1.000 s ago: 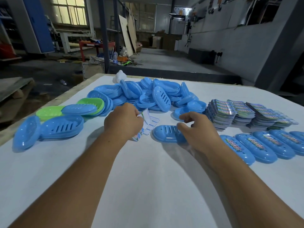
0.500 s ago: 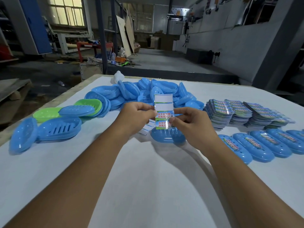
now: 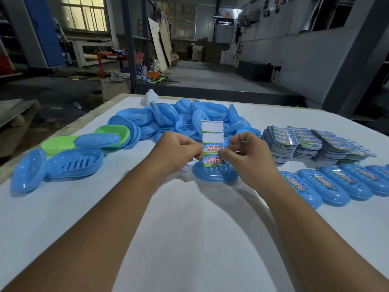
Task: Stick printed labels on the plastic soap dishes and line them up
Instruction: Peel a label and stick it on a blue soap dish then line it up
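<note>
Both hands hold a label sheet (image 3: 212, 142) upright above the table (image 3: 189, 239) — its long axis runs vertically, two blank slots at the top, two printed labels below. The left hand (image 3: 179, 150) pinches its left edge and the right hand (image 3: 246, 154) pinches its right edge, fingers curled. Directly beneath lies a blue soap dish (image 3: 214, 175), upside down, long axis left-to-right — near the row of labelled dishes (image 3: 345, 184) at right.

Both hands pinch an upright label sheet (image 3: 212, 144) over a blue dish (image 3: 214, 174) mid-table: left hand (image 3: 179, 151) on its left edge, right hand (image 3: 245, 153) on its right. Unlabelled dishes (image 3: 168, 121) pile toward the far edge; label stacks (image 3: 315, 144) and labelled dishes (image 3: 345, 182) sit by the right edge.
</note>
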